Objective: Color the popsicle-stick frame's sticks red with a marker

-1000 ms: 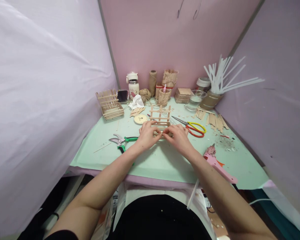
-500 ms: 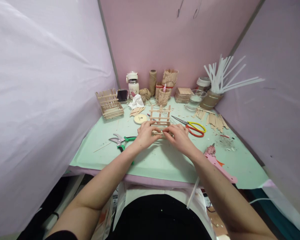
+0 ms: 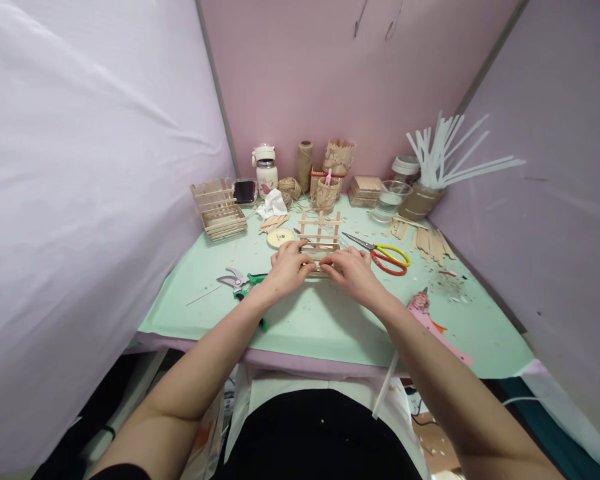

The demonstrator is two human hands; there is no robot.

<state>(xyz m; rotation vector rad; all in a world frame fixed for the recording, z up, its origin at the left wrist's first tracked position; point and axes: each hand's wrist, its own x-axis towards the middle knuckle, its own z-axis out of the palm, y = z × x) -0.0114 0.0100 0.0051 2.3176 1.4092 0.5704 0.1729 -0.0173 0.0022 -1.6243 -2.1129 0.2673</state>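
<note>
A small wooden craft-stick basket with a tall lattice back stands on the table in front of me. My left hand is closed on its left side, thumb and fingers at the front rails. On the opposite side my right hand grips the right end, its thumb and fingertips pressed on the front sticks. Both hands hide much of the lower box. Left of my left hand lie green-handled pruning shears. Scissors with red and yellow handles rest just beyond my right hand.
A similar stick basket stands at the left. A pink glue gun lies by my right forearm. Loose craft sticks, a cup of water, a pot of white glue sticks and a twine ball stand farther back.
The fingertips of both hands have shifted slightly along the basket's front, the thumbs moving a little left. The basket stays in place, and the whole view has moved very slightly.
</note>
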